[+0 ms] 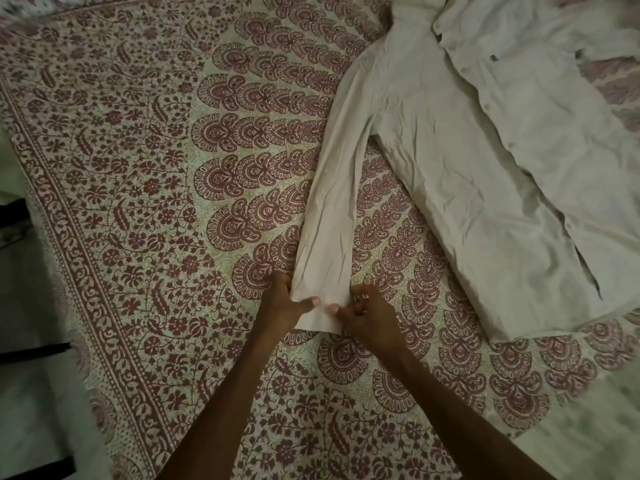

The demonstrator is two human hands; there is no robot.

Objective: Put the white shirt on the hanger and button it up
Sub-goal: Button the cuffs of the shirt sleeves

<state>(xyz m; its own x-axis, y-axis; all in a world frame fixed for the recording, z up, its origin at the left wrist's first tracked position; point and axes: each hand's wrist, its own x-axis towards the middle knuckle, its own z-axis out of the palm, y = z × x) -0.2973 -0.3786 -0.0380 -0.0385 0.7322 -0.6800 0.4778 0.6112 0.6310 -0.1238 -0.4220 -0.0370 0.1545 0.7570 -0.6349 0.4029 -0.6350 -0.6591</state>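
The white shirt (485, 174) lies flat on the patterned bedspread, its body at the upper right with the button placket running down it. One long sleeve (332, 209) stretches down toward me. My left hand (285, 304) grips the left edge of the sleeve's cuff (322, 317), thumb on top of the cloth. My right hand (367, 311) pinches the cuff's right edge with curled fingers. No hanger is in view.
A cream bedspread (138, 202) with maroon floral and paisley print covers the surface. Its border runs diagonally at the left, beyond it pale floor (31, 375) and dark objects (14, 220) at the left edge.
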